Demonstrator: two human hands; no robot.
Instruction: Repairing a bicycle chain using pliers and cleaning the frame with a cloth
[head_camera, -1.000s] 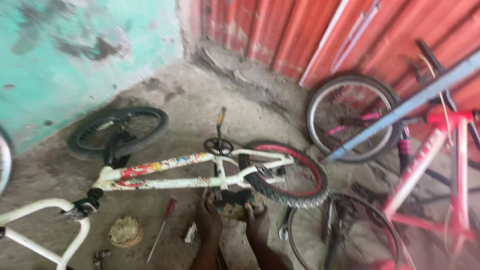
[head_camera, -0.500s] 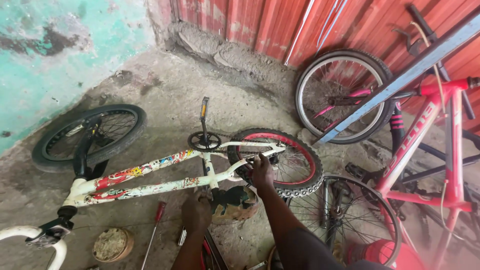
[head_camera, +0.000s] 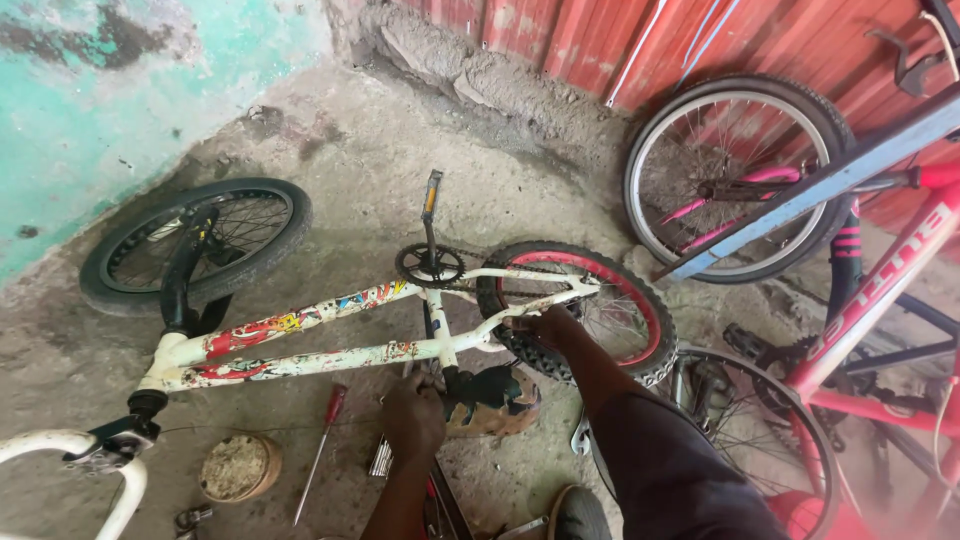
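A small white bicycle (head_camera: 300, 345) with colourful stickers lies on its side on the concrete floor. Its red-rimmed rear wheel (head_camera: 585, 305) is at the right, its black front wheel (head_camera: 190, 245) at the left, and a pedal crank (head_camera: 430, 235) sticks up from the middle. My right hand (head_camera: 540, 325) grips the white rear stay beside the rear tyre. Fingers closed, my left hand (head_camera: 412, 415) rests near the seat tube by the black saddle (head_camera: 490, 390); what it holds is hidden.
A red-handled screwdriver (head_camera: 322, 445), some small metal tools (head_camera: 380, 458) and a round tin (head_camera: 238, 465) lie on the floor in front of the frame. A pink bicycle (head_camera: 880, 290) and a blue frame tube (head_camera: 830, 170) lean at the right against a red corrugated wall.
My right hand has reached forward from near my body to the rear stay and taken hold of it. The camera view has shifted closer and to the right.
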